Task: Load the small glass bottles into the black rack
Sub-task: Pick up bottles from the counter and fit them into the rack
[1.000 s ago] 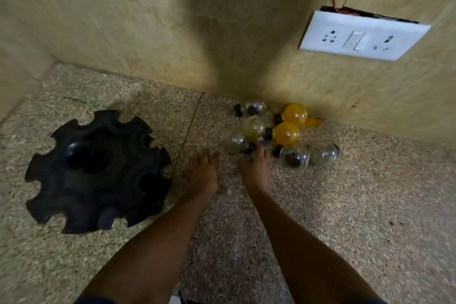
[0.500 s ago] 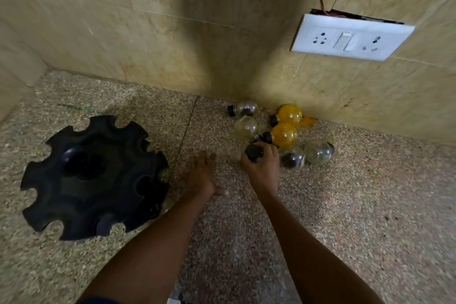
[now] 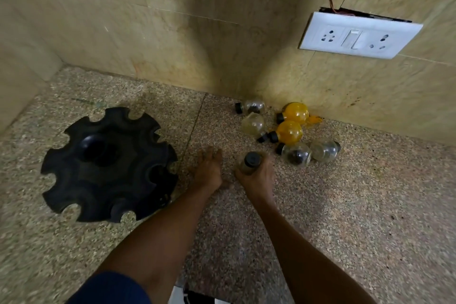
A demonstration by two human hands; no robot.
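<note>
Right hand (image 3: 256, 175) grips a clear glass bottle (image 3: 248, 164), black cap up, just clear of the floor. Left hand (image 3: 208, 170) rests flat, fingers relaxed, holding nothing. Black rack (image 3: 108, 163) sits to the left w/ rim notches unfilled. Best: carry low across, keep the cap up, seat the neck in a near notch. Left hand lies in the path. Six bottles, incl. two yellow bottles (image 3: 290, 132), stay by the wall corner; switch plate (image 3: 357, 34) above.

Rack (image 3: 108, 165) lying left of left hand (image 3: 207, 173); right hand (image 3: 256, 175) sitting just right of it; loose bottles (image 3: 288, 131) lying beyond right hand, against wall (image 3: 172, 32).
</note>
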